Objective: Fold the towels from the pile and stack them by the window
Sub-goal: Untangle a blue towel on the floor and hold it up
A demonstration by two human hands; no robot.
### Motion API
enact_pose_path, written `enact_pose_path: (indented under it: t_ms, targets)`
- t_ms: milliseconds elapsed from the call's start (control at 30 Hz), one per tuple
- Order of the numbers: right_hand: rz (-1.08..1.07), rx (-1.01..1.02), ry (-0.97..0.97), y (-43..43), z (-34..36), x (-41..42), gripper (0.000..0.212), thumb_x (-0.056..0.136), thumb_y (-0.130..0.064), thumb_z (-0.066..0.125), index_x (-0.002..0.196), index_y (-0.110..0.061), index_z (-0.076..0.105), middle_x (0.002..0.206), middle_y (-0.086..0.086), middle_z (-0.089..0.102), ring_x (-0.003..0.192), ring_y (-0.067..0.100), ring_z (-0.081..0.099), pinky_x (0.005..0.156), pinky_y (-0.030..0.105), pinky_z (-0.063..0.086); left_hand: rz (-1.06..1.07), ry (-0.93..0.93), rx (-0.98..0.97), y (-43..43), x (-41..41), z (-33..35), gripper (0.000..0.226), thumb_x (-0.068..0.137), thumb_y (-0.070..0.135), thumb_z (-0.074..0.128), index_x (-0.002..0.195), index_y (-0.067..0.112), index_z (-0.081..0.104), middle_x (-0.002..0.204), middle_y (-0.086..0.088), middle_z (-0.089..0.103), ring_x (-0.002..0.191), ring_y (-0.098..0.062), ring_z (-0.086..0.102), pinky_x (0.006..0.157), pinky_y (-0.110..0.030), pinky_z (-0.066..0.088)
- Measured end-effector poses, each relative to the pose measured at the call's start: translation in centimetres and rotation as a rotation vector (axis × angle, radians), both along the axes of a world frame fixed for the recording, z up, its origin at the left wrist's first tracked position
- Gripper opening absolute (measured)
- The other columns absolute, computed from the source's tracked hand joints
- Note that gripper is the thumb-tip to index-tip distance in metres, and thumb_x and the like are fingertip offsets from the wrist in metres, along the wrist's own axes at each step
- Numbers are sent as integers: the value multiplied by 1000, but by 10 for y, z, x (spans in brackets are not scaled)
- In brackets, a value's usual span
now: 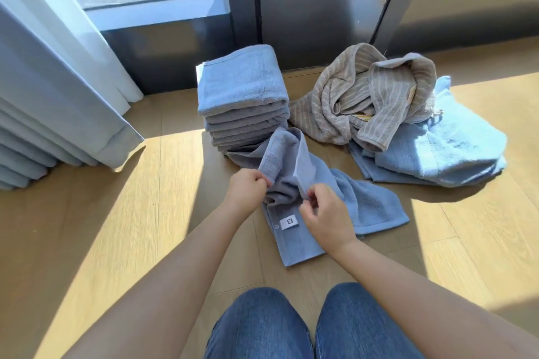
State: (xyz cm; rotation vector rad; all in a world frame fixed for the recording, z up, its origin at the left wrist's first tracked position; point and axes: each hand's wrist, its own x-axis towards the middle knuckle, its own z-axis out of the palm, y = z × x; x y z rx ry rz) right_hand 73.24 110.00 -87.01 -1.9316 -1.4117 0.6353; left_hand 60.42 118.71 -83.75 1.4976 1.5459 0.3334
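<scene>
A loose blue towel (361, 201) with a white label lies crumpled on the wooden floor in front of my knees. My left hand (246, 188) pinches its bunched upper edge. My right hand (323, 214) pinches the same edge just to the right, fingers closed on the cloth. Behind it, against the window wall, stands a stack of several folded blue towels (242, 87). To the right lies the unfolded pile: beige striped towels (364, 99) on top of light blue towels (455, 154).
White curtains (58, 90) hang at the left down to the floor. A dark window frame (318, 9) rises behind the stack. My jeans-clad knees (309, 326) are at the bottom. Sunlit wooden floor (145, 213) spreads left and right.
</scene>
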Motion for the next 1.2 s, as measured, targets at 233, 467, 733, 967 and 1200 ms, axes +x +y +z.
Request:
enact_pose_path:
  t_ms: [233,467,733,967,1200]
  targets:
    - [127,81,-79,-6,20,-18,10,78,-4,51,80,2,59,71,8,56,67,23,52,68,25,35,164,-239,-266,-4,5,34,26,90,22,43,80,1,54,76,-10,53,66,-24,44,60,-26,40]
    - [231,13,-67,-11,29,-18,18,85,-6,47,95,2,61,90,13,61,84,19,51,73,27,40,85,-180,-261,-6,-6,37,41,92,40,49,75,4,58,72,-11,55,66,-21,56,71,-30,54]
    - [153,-76,43,-6,34,-8,18,90,-12,48,86,-1,62,72,-7,47,71,9,43,66,20,33,-302,196,97,-13,-5,29,22,79,3,52,60,8,43,61,-7,42,59,-18,45,57,-31,42]
    - [107,-340,75,37,63,28,47,86,-29,55,130,-14,43,118,4,43,106,17,47,89,26,35,-872,469,309,-61,18,40,10,89,3,38,87,10,44,94,-17,57,81,-32,50,64,-31,30]
    - [409,-585,-209,40,63,4,54,82,-29,58,131,-8,46,134,9,47,118,24,49,94,32,42,-1160,594,517,-100,28,45,28,86,1,44,113,-2,47,98,-18,58,71,-31,55,44,-30,16]
